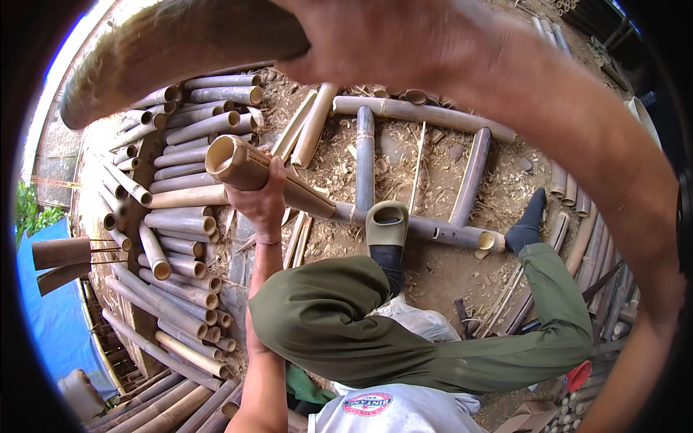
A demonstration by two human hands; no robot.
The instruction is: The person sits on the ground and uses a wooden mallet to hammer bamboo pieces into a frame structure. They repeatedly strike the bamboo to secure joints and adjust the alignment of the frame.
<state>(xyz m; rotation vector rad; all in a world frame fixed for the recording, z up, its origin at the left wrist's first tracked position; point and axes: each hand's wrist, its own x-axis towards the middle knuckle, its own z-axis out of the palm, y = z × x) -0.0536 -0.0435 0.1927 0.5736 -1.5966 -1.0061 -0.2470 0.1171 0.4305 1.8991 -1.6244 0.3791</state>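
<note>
My left hand [261, 202] is closed around a thick bamboo tube [232, 160], whose open, hollow end points up and to the left. The tube slants down toward a long bamboo pole [455, 234] on the ground, where its far end meets that pole. Raised close to the camera, my right hand [346, 36] grips a thick, curved, brownish club-like tool [180, 50], blurred by motion; its exact kind cannot be made out. Crosspieces [365, 159] join the long pole to another bamboo pole [426, 112] like a ladder.
Stacked bamboo tubes [184, 289] fill the left side. My foot in a slip-on shoe [387, 222] presses at the long pole, and my dark-socked foot [530, 220] is by its end. Chips litter the dirt. More bamboo poles [599, 252] lie right; a blue tarp [65, 310] is far left.
</note>
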